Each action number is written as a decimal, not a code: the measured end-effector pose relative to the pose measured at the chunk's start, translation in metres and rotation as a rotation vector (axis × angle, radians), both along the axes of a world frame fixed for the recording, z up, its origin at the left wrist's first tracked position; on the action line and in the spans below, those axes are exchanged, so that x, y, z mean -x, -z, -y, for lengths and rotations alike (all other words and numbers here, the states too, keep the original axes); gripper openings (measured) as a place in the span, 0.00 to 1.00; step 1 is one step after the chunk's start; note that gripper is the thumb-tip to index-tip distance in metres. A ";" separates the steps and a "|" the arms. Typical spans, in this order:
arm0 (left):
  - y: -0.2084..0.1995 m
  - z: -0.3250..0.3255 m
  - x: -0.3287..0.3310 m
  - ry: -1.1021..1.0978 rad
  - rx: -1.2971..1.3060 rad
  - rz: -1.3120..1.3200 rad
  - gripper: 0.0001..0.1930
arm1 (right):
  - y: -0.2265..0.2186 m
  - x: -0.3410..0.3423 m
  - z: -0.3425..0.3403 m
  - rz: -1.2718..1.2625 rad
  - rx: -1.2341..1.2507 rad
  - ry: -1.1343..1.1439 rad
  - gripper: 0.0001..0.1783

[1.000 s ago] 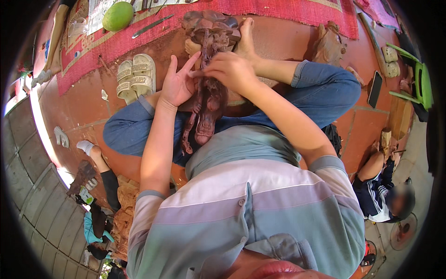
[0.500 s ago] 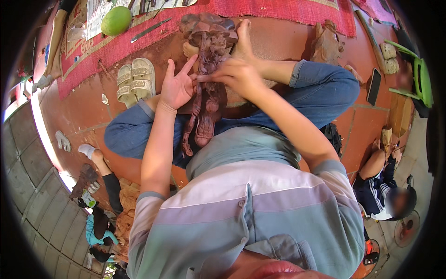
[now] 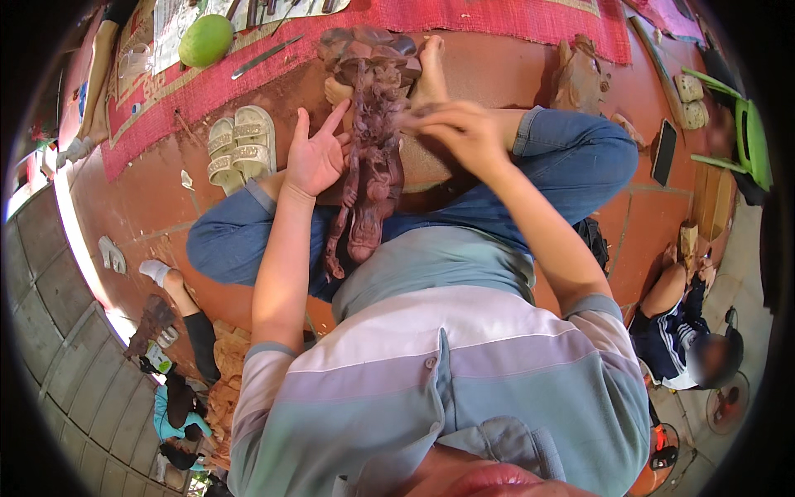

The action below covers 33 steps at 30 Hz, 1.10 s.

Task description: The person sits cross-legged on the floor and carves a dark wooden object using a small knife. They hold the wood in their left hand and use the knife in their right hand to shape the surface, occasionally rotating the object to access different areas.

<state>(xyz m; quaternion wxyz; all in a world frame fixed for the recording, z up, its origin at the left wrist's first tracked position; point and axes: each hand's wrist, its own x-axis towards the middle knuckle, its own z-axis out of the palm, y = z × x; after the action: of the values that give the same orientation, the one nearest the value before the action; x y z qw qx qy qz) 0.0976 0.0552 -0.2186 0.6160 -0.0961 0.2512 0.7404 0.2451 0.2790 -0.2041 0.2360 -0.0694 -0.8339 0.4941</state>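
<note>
A dark reddish-brown wood carving (image 3: 364, 215) of a bearded figure lies lengthwise between my bent legs. Its bulky base (image 3: 364, 62) is at my bare feet and its head end nearest my shirt. Along its left edge rests my left hand (image 3: 317, 157), palm up and open, thumb and fingers spread, fingertips at the carving's side. My right hand (image 3: 464, 132) hovers just right of the carving's middle, fingers drawn together toward it. Motion smears those fingertips, and whatever small thing they pinch cannot be made out.
Beige sandals (image 3: 252, 145) stand left of my legs. Beyond lies a red mat (image 3: 273, 66) with a green round fruit (image 3: 205, 41), a flat metal blade (image 3: 267, 57) and several tools. At right are another wood carving (image 3: 580, 79), a phone (image 3: 664, 152) and a green plastic chair (image 3: 749, 141). Other people sit behind on both sides.
My right hand has moved off the carving's middle, to the right and slightly away from me. My left hand stays open beside the carving, which lies where it was.
</note>
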 end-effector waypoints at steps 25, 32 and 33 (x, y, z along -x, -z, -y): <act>0.017 0.003 0.006 -0.009 -0.224 0.119 0.42 | 0.021 0.033 0.038 0.063 -0.056 -0.125 0.06; -0.009 -0.006 0.000 -0.003 0.007 -0.014 0.41 | 0.018 -0.021 -0.007 0.216 0.010 0.024 0.05; -0.009 -0.005 -0.001 0.002 0.009 -0.014 0.41 | 0.015 -0.008 0.005 0.147 -0.035 -0.019 0.06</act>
<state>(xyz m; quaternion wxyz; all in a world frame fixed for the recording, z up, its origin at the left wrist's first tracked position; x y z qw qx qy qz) 0.0982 0.0604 -0.2101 0.6147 -0.0932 0.2589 0.7392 0.2526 0.2743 -0.2189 0.1706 -0.0934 -0.8581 0.4752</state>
